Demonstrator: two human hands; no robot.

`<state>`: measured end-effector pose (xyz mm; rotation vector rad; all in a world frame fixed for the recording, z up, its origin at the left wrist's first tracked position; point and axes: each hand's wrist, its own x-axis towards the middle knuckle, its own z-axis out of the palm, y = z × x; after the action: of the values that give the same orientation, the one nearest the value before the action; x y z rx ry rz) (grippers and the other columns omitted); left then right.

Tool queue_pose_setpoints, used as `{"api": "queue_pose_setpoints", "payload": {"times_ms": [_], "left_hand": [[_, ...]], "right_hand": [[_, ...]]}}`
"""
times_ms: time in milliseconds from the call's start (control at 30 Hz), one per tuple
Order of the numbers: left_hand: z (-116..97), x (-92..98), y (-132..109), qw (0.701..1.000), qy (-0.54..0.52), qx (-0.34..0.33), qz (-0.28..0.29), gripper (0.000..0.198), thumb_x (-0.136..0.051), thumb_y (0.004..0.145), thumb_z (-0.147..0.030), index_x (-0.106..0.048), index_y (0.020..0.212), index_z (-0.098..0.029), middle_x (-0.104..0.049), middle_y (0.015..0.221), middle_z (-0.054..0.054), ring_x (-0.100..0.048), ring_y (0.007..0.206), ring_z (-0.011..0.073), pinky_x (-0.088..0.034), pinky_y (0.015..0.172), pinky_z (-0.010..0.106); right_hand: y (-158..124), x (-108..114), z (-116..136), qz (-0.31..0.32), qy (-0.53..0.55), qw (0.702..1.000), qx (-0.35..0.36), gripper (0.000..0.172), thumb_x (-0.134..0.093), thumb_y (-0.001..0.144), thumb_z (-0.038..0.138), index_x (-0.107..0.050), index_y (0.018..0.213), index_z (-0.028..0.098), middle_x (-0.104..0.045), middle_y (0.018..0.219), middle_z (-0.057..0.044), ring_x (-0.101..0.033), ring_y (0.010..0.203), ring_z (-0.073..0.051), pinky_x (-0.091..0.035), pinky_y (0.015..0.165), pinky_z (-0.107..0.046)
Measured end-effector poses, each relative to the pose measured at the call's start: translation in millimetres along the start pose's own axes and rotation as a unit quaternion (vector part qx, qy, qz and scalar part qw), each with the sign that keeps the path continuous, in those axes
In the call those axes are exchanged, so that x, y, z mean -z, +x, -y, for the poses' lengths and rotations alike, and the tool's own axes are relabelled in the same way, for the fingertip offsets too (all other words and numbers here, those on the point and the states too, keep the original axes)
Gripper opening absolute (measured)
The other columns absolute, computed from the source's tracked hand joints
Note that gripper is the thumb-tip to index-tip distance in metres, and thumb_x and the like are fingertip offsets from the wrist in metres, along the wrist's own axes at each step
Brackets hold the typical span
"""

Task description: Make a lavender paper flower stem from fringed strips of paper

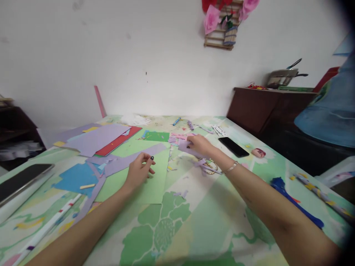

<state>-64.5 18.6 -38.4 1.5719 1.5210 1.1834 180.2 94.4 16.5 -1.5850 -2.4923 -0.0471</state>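
Note:
My right hand (202,145) is closed on a small piece of lavender paper (183,145), its fingertips pressed on it beside a few pink and lavender paper scraps (181,136). My left hand (139,170) hovers over or rests on a light green sheet (149,190); I cannot tell if it touches. Its fingers are loosely bent and apart, holding nothing visible. A long lavender paper strip (152,149) lies across the green sheet just beyond that hand. Gold-handled scissors (211,168), partly under lavender scraps, lie below my right wrist.
A black phone (233,146) and an eraser-like pink-and-white object (258,152) lie to the right, with a blue tool (296,203) nearer. Stacked lavender (102,137), red (118,142) and blue paper (73,179) cover the left. Another phone (23,181) is at the left edge.

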Motion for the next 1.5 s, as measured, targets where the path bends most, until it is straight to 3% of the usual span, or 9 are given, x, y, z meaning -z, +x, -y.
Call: {"api": "queue_pose_setpoints", "payload": {"times_ms": [200,433,567,700,867,1033,1200,1433,1500], "left_hand": [[14.3,2.5,12.2,0.978,0.175,-0.102,0.041,0.015,-0.049,0.078,-0.034,-0.047,0.083,-0.02,-0.059,0.08,0.0,-0.055,0.057,0.0123,-0.042,0.057,0.027],[20.3,0.4,8.3,0.97,0.203,-0.118,0.069,0.01,-0.044,0.079,-0.029,-0.048,0.083,-0.02,-0.057,0.075,-0.001,-0.049,0.057,0.0134,-0.039,0.057,0.028],[18.2,7.7,9.0,0.976,0.181,-0.115,0.043,0.01,-0.044,0.079,-0.029,-0.048,0.082,-0.02,-0.058,0.077,0.0,-0.052,0.063,0.0146,-0.041,0.06,0.028],[19.8,11.6,11.8,0.974,0.197,-0.114,0.02,0.01,-0.043,0.078,-0.029,-0.049,0.08,-0.021,-0.059,0.078,0.002,-0.056,0.069,0.0173,-0.044,0.063,0.029],[34.5,20.8,26.9,0.914,0.349,-0.204,-0.019,0.023,-0.043,0.077,-0.027,-0.053,0.095,-0.018,-0.059,0.102,0.012,-0.052,0.101,0.0275,-0.04,0.088,0.04],[55.3,42.7,46.1,0.857,0.496,-0.132,-0.037,0.044,-0.043,0.078,-0.036,-0.052,0.113,-0.013,-0.05,0.123,0.018,-0.042,0.114,0.0355,-0.035,0.091,0.047],[60.7,54.4,53.8,0.853,0.516,-0.081,0.0,0.044,-0.039,0.08,-0.042,-0.054,0.112,-0.016,-0.056,0.11,0.016,-0.05,0.102,0.0332,-0.038,0.085,0.044],[60.7,65.0,61.5,0.875,0.483,-0.035,0.008,0.069,-0.049,0.067,-0.063,-0.053,0.114,-0.012,-0.059,0.103,0.018,-0.054,0.098,0.034,-0.041,0.08,0.039],[59.3,68.0,61.9,0.888,0.458,-0.011,0.023,0.073,-0.051,0.063,-0.066,-0.053,0.112,-0.011,-0.061,0.102,0.018,-0.056,0.096,0.0342,-0.042,0.077,0.038]], "right_hand": [[-50.1,-11.2,51.3,0.297,0.187,0.868,0.351,0.009,-0.064,0.072,0.023,-0.061,0.078,0.017,-0.058,0.066,0.003,-0.05,0.06,-0.009,-0.032,0.054,-0.017],[-8.8,-11.2,1.0,0.071,-0.025,0.995,0.061,0.008,-0.05,0.078,0.014,-0.058,0.077,0.014,-0.057,0.065,-0.004,-0.047,0.058,-0.012,-0.024,0.052,-0.022],[-13.5,2.7,10.4,0.074,0.022,0.991,0.111,0.009,-0.05,0.08,0.018,-0.059,0.079,0.016,-0.058,0.065,-0.002,-0.048,0.061,-0.012,-0.027,0.054,-0.022],[-43.9,-4.4,37.7,0.291,0.159,0.896,0.295,0.004,-0.06,0.075,0.023,-0.06,0.075,0.019,-0.058,0.066,0.003,-0.048,0.058,-0.009,-0.028,0.052,-0.019],[-29.7,-16.4,5.8,0.11,0.012,0.991,0.072,0.009,-0.051,0.077,0.017,-0.058,0.071,0.016,-0.056,0.063,-0.003,-0.046,0.059,-0.013,-0.025,0.053,-0.024],[-19.7,-7.5,-10.0,-0.001,0.044,0.995,-0.085,0.007,-0.05,0.078,0.018,-0.055,0.081,0.016,-0.057,0.07,-0.005,-0.05,0.067,-0.016,-0.027,0.054,-0.025],[-76.5,-15.3,24.5,0.127,0.44,0.885,-0.086,0.046,-0.06,0.073,0.025,-0.043,0.115,0.022,-0.057,0.069,0.003,-0.051,0.057,-0.011,-0.034,0.048,-0.019],[-140.0,-29.4,37.0,0.313,0.572,0.757,-0.034,0.058,-0.066,0.067,0.017,-0.048,0.122,0.026,-0.061,0.079,0.001,-0.052,0.054,-0.008,-0.039,0.047,-0.017],[-134.4,-33.2,27.7,0.294,0.566,0.77,0.003,0.057,-0.064,0.067,0.013,-0.051,0.121,0.026,-0.064,0.097,-0.004,-0.06,0.077,-0.014,-0.047,0.061,-0.023]]}}
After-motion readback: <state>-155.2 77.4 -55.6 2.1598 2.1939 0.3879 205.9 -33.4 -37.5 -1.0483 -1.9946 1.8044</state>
